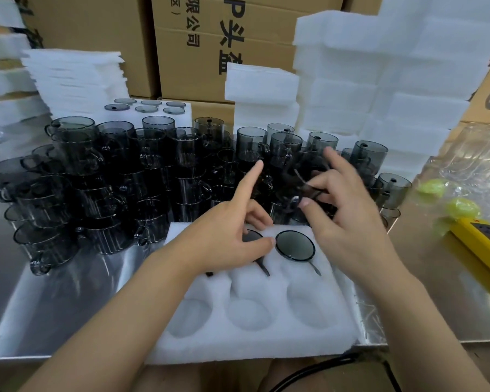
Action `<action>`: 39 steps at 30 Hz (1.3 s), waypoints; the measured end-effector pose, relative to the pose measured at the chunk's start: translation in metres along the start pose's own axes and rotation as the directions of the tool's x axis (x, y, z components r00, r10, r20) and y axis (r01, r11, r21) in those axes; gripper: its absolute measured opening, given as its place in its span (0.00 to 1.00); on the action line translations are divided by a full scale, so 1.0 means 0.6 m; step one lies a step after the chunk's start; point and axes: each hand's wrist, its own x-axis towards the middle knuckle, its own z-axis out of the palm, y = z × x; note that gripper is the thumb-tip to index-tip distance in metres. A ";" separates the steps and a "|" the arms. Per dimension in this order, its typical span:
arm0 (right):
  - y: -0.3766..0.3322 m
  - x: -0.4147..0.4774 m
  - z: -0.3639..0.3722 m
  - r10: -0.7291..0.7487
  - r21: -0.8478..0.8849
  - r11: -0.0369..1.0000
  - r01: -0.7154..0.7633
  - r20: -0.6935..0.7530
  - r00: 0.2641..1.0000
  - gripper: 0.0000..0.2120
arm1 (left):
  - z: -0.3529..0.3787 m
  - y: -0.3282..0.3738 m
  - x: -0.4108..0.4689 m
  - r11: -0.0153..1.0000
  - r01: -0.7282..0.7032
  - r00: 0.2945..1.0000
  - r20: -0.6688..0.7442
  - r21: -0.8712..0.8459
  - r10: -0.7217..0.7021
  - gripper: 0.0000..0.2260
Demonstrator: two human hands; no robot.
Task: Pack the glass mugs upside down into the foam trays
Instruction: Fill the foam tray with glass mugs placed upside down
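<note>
Many dark glass mugs (pixel 111 171) stand piled on the shiny table (pixel 54 292). In front of them, at the near edge, lies a white foam tray (pixel 252 338). Its front row has three empty holes (pixel 248 315). Far back, a full tray (pixel 188 114) holds six mugs bottom up.

In the near tray's back row, a packed mug (pixel 294 246) sits upside down at the right. Beside it, a hidden mug (pixel 252 236) lies partly under the left hand (pixel 227 233). That hand rests on it with one finger pointing up. I cannot tell if it grips. The right hand (pixel 343 210) curls its fingers around a blurry mug (pixel 306 176) above the pile.
</note>
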 end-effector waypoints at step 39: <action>-0.124 -0.039 0.056 -0.217 0.093 0.976 0.196 0.396 0.892 0.31 | -0.091 -0.024 -0.123 0.920 0.029 0.967 -0.221 -0.391 -0.124 0.20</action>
